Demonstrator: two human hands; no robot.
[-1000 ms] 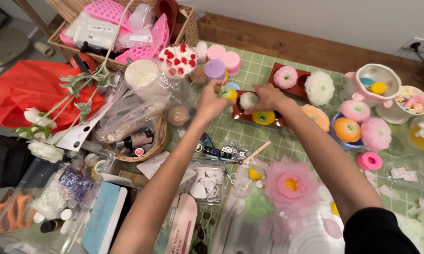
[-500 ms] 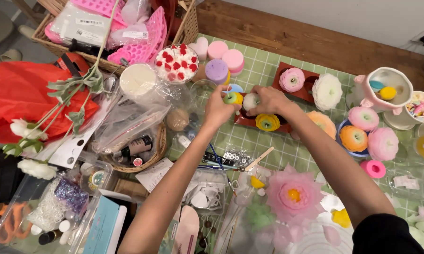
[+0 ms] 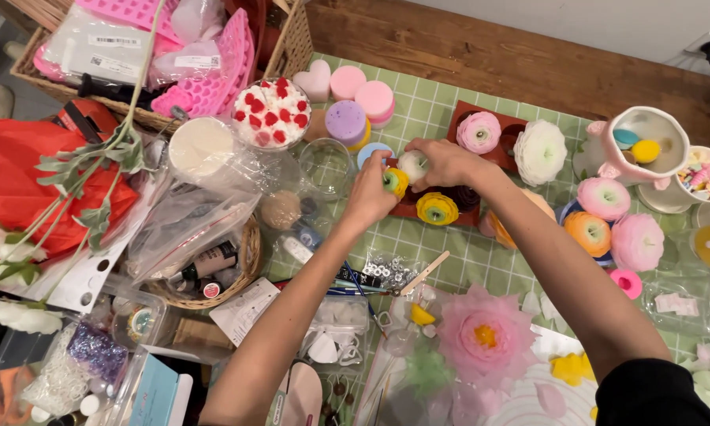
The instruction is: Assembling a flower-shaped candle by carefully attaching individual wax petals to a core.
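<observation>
The left hand pinches a small yellow-and-green flower candle between thumb and fingers, just over the near left end of a dark red tray that lies toward the far edge of the bench. The right hand closes its fingertips on a small white flower candle, touching-close beside the yellow one, so both hands meet above the tray. On the tray sit a yellow flower candle at its near edge and a pink flower candle at its far end. A large white flower candle stands just beside the tray, toward the right. Round pastel candles cluster just left of the hands, near a clear empty glass. A wicker basket fills the far left corner.
</observation>
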